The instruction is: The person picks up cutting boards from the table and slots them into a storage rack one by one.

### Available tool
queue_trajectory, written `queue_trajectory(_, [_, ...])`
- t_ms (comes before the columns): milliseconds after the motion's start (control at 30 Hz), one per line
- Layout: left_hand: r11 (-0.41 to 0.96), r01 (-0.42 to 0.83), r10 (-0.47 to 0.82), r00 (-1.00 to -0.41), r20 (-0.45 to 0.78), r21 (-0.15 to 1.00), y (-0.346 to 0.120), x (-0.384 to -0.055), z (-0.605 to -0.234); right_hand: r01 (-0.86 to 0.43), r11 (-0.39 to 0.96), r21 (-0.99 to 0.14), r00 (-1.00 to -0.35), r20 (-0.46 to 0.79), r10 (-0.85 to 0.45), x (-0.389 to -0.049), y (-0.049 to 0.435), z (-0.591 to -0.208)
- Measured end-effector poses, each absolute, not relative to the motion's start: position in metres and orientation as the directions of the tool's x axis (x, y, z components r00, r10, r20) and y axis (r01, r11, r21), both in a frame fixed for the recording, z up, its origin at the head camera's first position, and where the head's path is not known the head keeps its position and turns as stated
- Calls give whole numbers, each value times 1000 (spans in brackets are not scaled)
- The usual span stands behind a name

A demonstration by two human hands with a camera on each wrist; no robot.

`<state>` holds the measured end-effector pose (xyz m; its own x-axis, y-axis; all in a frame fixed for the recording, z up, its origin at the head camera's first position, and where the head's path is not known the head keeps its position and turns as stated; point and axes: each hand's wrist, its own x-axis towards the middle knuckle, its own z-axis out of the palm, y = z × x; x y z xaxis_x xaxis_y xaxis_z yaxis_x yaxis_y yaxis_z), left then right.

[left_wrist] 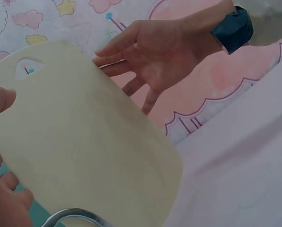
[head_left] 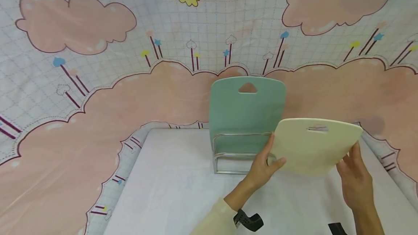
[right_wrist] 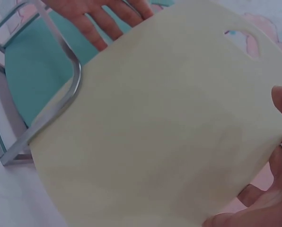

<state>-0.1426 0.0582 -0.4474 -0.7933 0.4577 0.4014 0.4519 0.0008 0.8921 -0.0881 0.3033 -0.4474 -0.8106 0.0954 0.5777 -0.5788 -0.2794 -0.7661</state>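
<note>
A cream cutting board (head_left: 316, 148) with a slot handle is held tilted between both hands, off to the right of a metal wire rack (head_left: 243, 154). My left hand (head_left: 264, 164) grips its left edge, thumb on the near face and fingers toward the back. At the opposite edge, my right hand (head_left: 357, 180) holds the board with its fingers reaching behind it. A green cutting board (head_left: 248, 110) stands upright in the rack. In the right wrist view, the rack's curved wire (right_wrist: 74, 78) overlaps the cream board's edge.
The rack stands on a white tabletop (head_left: 169, 180). Behind the table hangs a pink and white cloth (head_left: 156, 97) with printed clouds. Black straps (head_left: 248, 220) sit on the wrists.
</note>
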Motion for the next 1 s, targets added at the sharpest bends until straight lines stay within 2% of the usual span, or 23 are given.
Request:
queue_trajectory(233, [-1, 448, 439, -803, 402, 894, 54, -146, -450, -570, -269, -776, -815, 576, 64, -89, 299, -445])
queue_trajectory(467, [-6, 425, 445, -809, 383, 905, 48, -147, -447, -485, -197, -852, -875, 475, 97, -91, 298, -441])
queue_trajectory(700, [4, 405, 439, -822, 362, 914, 43, -149, -446, -545, -247, -801, -832, 554, 40, -96, 295, -443])
queue_trajectory(867, [-14, 398, 445, -819, 362, 917, 40, -148, -445, -482, -197, -854, -876, 477, 72, -95, 294, -443])
queue_trajectory(1000, [-12, 396, 441, -822, 360, 918, 36, -148, -445, -485, -202, -851, -874, 480, 77, -97, 291, -444])
